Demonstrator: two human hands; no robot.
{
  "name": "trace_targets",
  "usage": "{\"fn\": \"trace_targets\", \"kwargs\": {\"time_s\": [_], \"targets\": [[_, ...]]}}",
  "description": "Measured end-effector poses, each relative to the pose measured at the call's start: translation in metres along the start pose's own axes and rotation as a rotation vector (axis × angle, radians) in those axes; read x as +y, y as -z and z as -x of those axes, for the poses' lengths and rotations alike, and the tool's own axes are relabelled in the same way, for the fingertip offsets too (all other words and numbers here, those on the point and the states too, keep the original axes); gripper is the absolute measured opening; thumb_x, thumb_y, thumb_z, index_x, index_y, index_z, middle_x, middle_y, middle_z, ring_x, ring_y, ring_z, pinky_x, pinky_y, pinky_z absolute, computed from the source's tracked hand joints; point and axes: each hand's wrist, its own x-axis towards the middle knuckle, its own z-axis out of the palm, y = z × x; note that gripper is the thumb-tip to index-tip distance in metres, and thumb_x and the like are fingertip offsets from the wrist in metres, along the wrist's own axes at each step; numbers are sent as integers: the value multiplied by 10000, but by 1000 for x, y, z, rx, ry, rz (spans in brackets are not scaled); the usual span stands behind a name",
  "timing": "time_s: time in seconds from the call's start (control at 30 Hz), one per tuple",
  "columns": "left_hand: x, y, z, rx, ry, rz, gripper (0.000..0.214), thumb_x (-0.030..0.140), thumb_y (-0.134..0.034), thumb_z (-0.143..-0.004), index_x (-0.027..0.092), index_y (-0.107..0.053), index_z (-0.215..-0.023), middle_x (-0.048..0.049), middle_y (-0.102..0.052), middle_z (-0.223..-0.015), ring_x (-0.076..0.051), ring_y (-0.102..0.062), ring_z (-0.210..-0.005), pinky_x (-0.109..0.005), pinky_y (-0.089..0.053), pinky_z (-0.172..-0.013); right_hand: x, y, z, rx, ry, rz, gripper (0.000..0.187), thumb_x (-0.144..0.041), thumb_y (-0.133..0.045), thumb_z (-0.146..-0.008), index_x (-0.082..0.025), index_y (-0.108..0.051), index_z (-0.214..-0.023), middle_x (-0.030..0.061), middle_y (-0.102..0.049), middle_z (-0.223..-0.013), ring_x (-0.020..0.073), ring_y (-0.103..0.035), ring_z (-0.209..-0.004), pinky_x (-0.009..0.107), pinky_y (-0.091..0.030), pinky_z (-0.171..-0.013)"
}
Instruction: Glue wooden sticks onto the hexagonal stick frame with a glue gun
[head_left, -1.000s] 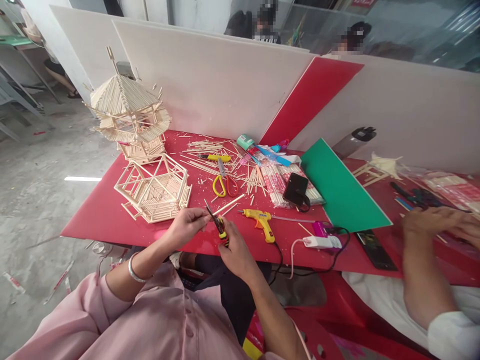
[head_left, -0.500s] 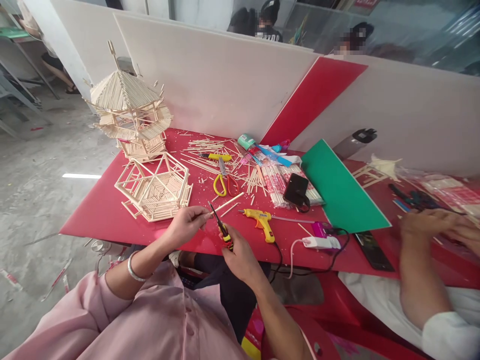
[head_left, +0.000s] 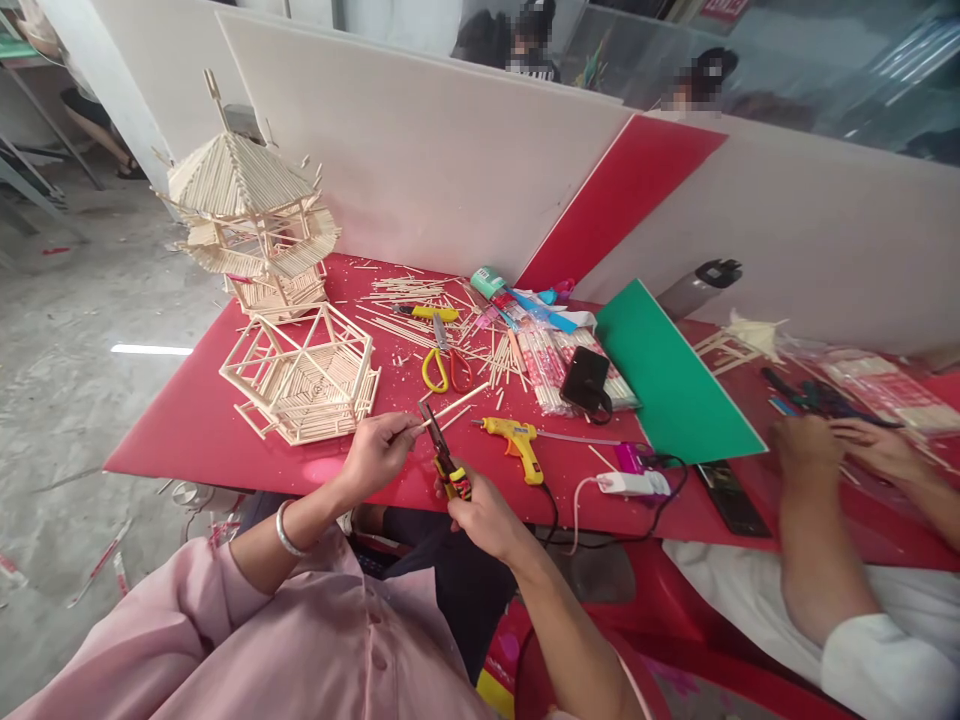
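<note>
My left hand pinches a thin wooden stick near its left end; the rest slants up to the right over the red table. Wrapped round the handles of a pair of pliers with yellow and black grips is my right hand. The jaws point up and meet the stick just beside my left fingertips. Left of my hands stands an open six-sided frame of sticks. A stick-built pagoda rises behind it.
Scissors, a yellow utility knife and loose sticks lie beyond my hands. A yellow glue gun, a power strip and a green board are to the right. A co-worker's hands work at far right.
The pliers have turned so that their jaws now show apart around the stick. My view has shifted slightly to the right. At far right, the co-worker's hands have moved.
</note>
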Motion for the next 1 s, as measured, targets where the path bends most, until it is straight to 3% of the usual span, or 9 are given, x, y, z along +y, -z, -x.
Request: {"fn": "trace_targets", "kwargs": {"time_s": [0.07,0.13,0.23,0.37,0.57,0.8,1.0], "targets": [[1,2,0,1,33,16,315,388,-528,-924,183,-622,-705,6,-551,-579,-117,-491,-538,-226,-380,-569,1,-1,-1,72,94,138,394,-106,-452,-676,-232,-623,-1008,10,-650,-885,184,-644,-842,346,-562,-825],[2,4,0,-20,59,26,311,381,-525,-922,180,-611,-700,15,-532,-574,-112,-474,-537,-221,-367,-564,5,-3,-2,137,166,251,504,-91,-452,-699,-240,-613,-1153,53,-668,-1085,226,-632,-1079,421,-499,-1014],[3,7,-1,-87,78,45,332,352,-500,-917,179,-542,-637,25,-500,-554,-99,-446,-521,-213,-338,-540,14,-10,-6,230,203,377,648,-95,-464,-730,-220,-508,-1364,116,-602,-1283,277,-547,-1272,490,-439,-1106],[3,10,-3,-125,90,75,311,323,-481,-901,182,-501,-624,35,-485,-547,-93,-430,-517,-199,-331,-522,24,-17,-10,348,269,518,737,-98,-489,-754,-198,-392,-1477,153,-552,-1345,304,-511,-1319,532,-440,-1114],[6,15,-3,-144,38,42,300,296,-476,-893,184,-485,-615,42,-468,-535,-86,-419,-506,-190,-324,-507,21,-18,-10,393,323,596,738,-88,-474,-777,-166,-340,-1499,177,-511,-1380,312,-487,-1339,542,-446,-1112],[9,15,-1,-125,-46,-11,316,273,-498,-904,182,-476,-603,37,-487,-534,-83,-440,-494,-195,-327,-513,19,-18,-11,413,362,631,687,-84,-484,-754,-184,-403,-1428,149,-602,-1222,299,-582,-1186,512,-517,-1015],[8,11,4,-84,-24,-32,286,271,-511,-902,168,-552,-638,16,-550,-557,-91,-477,-508,-202,-338,-527,15,-16,-13,409,286,688,605,-129,-525,-753,-186,-457,-1351,143,-620,-1163,306,-594,-1137,469,-559,-913]]}}
